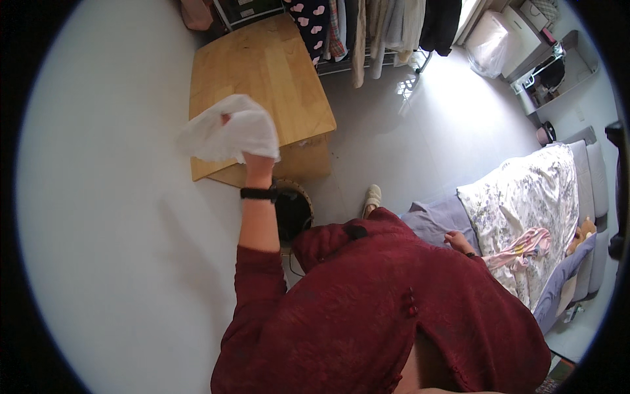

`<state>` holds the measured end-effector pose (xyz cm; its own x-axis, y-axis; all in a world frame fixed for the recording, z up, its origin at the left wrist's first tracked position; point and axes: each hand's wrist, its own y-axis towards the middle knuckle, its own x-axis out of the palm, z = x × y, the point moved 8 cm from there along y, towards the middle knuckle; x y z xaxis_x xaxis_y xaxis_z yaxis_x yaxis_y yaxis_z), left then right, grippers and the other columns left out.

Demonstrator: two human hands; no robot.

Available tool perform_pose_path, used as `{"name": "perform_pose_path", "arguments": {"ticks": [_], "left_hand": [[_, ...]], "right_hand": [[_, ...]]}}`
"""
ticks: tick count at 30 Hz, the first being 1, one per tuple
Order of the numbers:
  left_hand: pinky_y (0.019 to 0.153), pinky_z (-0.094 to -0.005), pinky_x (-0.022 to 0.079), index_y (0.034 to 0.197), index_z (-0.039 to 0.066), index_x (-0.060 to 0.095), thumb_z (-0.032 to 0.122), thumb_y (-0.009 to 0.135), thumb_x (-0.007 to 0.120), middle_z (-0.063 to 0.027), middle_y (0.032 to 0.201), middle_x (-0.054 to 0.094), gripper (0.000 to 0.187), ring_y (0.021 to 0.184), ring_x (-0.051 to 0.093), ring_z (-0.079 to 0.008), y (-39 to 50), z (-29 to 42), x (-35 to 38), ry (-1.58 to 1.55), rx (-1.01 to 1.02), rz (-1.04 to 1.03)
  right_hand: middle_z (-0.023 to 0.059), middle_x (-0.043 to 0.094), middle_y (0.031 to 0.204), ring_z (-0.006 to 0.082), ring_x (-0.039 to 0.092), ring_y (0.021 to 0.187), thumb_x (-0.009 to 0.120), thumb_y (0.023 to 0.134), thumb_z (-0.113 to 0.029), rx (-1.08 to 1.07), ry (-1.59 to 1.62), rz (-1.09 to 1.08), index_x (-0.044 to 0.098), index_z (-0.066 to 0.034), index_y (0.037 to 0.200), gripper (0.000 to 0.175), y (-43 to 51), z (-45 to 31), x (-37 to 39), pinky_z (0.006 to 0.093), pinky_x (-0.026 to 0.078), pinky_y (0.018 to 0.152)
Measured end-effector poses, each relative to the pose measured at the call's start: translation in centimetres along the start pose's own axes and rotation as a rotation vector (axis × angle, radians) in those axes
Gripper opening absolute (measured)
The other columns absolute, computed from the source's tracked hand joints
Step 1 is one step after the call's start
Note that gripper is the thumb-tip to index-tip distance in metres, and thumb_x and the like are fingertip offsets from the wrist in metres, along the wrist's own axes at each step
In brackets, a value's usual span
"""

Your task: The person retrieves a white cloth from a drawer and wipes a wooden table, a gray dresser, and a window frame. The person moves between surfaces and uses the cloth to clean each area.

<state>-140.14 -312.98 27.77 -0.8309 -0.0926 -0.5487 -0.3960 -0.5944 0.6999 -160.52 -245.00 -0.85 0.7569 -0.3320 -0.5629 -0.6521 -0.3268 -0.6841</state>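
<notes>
A thin white cloth [246, 130] is draped over my left hand [258, 161], which grips it; most of the fingers are hidden, with one bit of skin showing at a gap. The cloth hangs in front of a light wooden cabinet or table [261, 64] and the white wall [108, 147], its edges blurred. Whether it touches either surface I cannot tell. My right hand [456, 241] is low at my right side, near the bed's grey-purple sheet [433, 221]. Its fingers are loosely bent and nothing shows in them.
A dark round bin [293, 214] stands below the cabinet's near corner. Clothes [379, 29] hang on a metal rack beyond. To the right is a bed with a floral quilt [521, 197], a pink garment [521, 246] and a plush toy [583, 234]. Grey tiles [393, 133] lie between.
</notes>
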Motion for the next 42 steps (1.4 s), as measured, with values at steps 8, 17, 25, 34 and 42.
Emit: {"name": "perform_pose_path", "arguments": {"ticks": [8, 17, 25, 34, 42], "left_hand": [[0.109, -0.0558, 0.007, 0.140, 0.005, 0.033, 0.036, 0.090, 0.045, -0.0157, 0.147, 0.024, 0.061, 0.135, 0.012, -0.0420, -7.6, -2.1, 19.3, 0.384, -0.304, -0.755], [0.109, -0.0577, 0.005, 0.139, -0.005, 0.029, 0.036, 0.087, 0.050, -0.0231, 0.149, 0.015, 0.069, 0.136, 0.006, -0.0437, -8.1, -0.2, 21.9, 0.468, -0.371, -0.824], [0.108, -0.0572, 0.013, 0.131, 0.000, 0.045, 0.032, 0.084, 0.049, -0.0213, 0.138, 0.035, 0.057, 0.132, 0.023, -0.0409, -6.0, 1.8, 23.1, 0.440, -0.150, -0.677], [0.108, -0.0474, 0.021, 0.123, -0.001, 0.051, 0.016, 0.083, 0.048, -0.0172, 0.130, 0.046, 0.043, 0.125, 0.033, -0.0360, -2.6, -0.7, 22.9, 0.168, -0.098, -0.646], [0.105, -0.0463, 0.026, 0.130, 0.001, 0.045, 0.005, 0.082, 0.048, -0.0165, 0.134, 0.042, 0.049, 0.124, 0.037, -0.0331, -2.7, -21.5, 7.1, 0.743, -0.247, -0.598]], "right_hand": [[0.0157, 0.069, 0.090, 0.0227, 0.065, 0.086, 0.056, 0.088, -0.025, -0.140, -0.020, -0.018, 0.062, 0.0041, 0.108, 0.036, 11.0, -11.3, -8.1, 0.0334, 0.049, 0.079], [0.0161, 0.068, 0.087, 0.0216, 0.066, 0.083, 0.055, 0.089, -0.022, -0.195, -0.142, -0.110, 0.061, 0.0059, 0.106, 0.033, 21.3, -17.9, -14.5, 0.0317, 0.050, 0.076], [0.0178, 0.068, 0.090, 0.0256, 0.066, 0.086, 0.055, 0.090, -0.025, -0.433, -0.454, -0.234, 0.063, 0.0020, 0.106, 0.033, 26.6, -23.0, -10.7, 0.0346, 0.050, 0.078], [0.0198, 0.064, 0.106, 0.0317, 0.061, 0.100, 0.054, 0.091, -0.026, -0.770, -0.349, -0.268, 0.059, -0.0008, 0.114, 0.034, 22.3, -48.8, -3.9, 0.0358, 0.047, 0.086], [0.0196, 0.064, 0.102, 0.0327, 0.062, 0.095, 0.053, 0.091, -0.024, -0.843, -0.318, -0.398, 0.052, -0.0047, 0.122, 0.037, 17.4, -63.9, 4.9, 0.0380, 0.048, 0.082]]}}
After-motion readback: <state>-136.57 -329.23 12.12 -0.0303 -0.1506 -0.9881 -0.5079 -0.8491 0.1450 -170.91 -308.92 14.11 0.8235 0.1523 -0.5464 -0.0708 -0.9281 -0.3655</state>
